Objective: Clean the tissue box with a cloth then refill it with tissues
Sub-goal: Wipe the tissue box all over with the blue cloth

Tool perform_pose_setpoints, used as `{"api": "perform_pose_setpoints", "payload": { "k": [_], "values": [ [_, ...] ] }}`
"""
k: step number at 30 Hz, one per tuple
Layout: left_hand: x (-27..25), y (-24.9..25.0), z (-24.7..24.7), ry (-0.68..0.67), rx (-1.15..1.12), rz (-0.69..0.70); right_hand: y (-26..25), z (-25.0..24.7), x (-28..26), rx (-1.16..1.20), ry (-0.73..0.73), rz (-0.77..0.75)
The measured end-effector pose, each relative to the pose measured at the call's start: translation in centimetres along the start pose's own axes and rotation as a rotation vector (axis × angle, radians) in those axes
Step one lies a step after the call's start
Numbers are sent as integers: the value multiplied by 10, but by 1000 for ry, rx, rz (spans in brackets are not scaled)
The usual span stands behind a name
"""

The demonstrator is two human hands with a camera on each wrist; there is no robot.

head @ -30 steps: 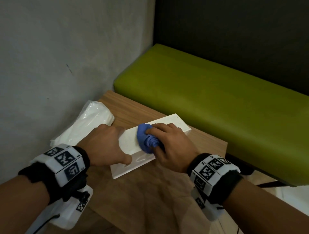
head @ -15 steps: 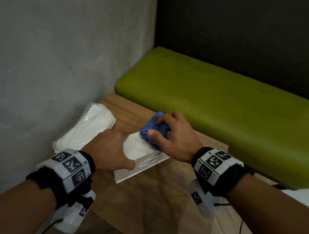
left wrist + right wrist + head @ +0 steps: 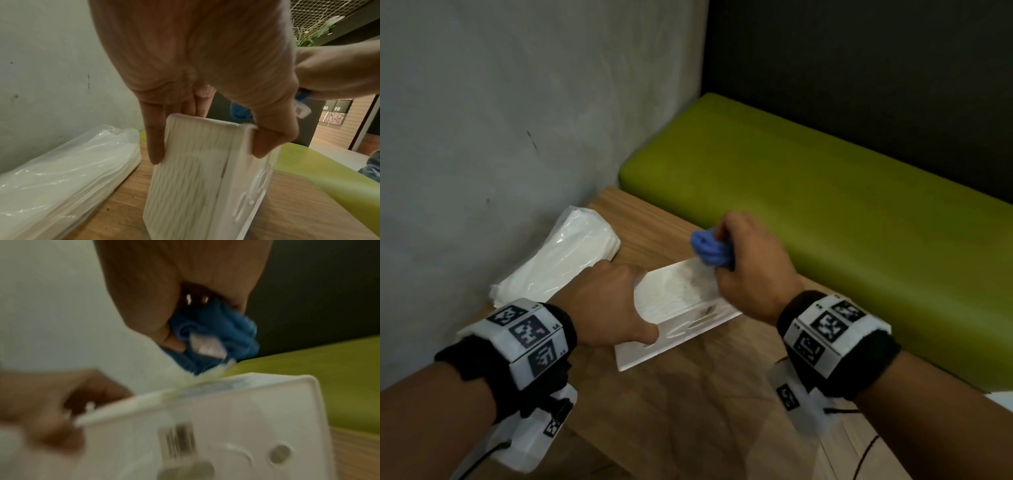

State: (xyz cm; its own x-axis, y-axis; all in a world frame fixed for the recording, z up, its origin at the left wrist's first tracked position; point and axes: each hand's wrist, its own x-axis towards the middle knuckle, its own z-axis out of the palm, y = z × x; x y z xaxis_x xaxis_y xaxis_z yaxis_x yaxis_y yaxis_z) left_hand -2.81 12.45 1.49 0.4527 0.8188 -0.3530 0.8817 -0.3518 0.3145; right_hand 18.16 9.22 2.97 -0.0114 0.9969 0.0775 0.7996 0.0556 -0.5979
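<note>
The white tissue box lies lengthwise on the wooden table. My left hand grips its near end, thumb on one side and fingers on the other. A bunched blue cloth is held in my right hand, which presses it on the box's far end. In the left wrist view only a bit of the blue cloth shows behind the thumb. The right wrist view is blurred.
A clear plastic pack of white tissues lies against the grey wall left of the box. A green bench seat runs behind and right of the table. The table's near edge is close to my wrists.
My right hand has swept the blue cloth along the box's top from near the middle to the far end. The left hand has kept its grip on the near end.
</note>
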Motion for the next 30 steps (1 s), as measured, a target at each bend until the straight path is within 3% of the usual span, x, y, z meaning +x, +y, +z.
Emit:
{"api": "perform_pose_setpoints", "payload": {
  "k": [2, 4, 8, 12, 17, 19, 22, 24, 26, 27, 28, 30],
  "values": [
    [1, -2, 0, 5, -17, -12, -1, 12, -15, -52, -201, -131],
    [1, -2, 1, 0, -28, -17, 3, 24, -25, -161, -250, -197],
    [-1, 4, -2, -9, -28, -7, 16, 31, -22, -99, -92, -154],
    [-3, 4, -2, -23, -26, -3, 39, 18, -15, -90, 14, 55],
    [2, 9, -4, -15, 1, 13, -10, 45, -35, -94, -203, -285],
    [0, 9, -3, -23, 4, 11, -2, 48, -31, -124, -180, -253],
    [-5, 4, -3, -40, 4, -3, 34, 40, -25, -167, -32, -89],
    [-6, 2, -4, -42, -3, -9, 59, 31, -20, -209, 82, 94],
    [-4, 3, -4, -42, 6, -10, 73, 23, -12, -222, 119, 302],
    [-2, 4, -6, -43, 10, -11, 73, 23, -9, -232, 113, 328],
    [-1, 6, -7, -46, 18, -13, 67, 25, -8, -257, 94, 283],
    [1, 8, -10, -51, 45, -20, 40, 37, -15, -265, 28, 50]
  ]
}}
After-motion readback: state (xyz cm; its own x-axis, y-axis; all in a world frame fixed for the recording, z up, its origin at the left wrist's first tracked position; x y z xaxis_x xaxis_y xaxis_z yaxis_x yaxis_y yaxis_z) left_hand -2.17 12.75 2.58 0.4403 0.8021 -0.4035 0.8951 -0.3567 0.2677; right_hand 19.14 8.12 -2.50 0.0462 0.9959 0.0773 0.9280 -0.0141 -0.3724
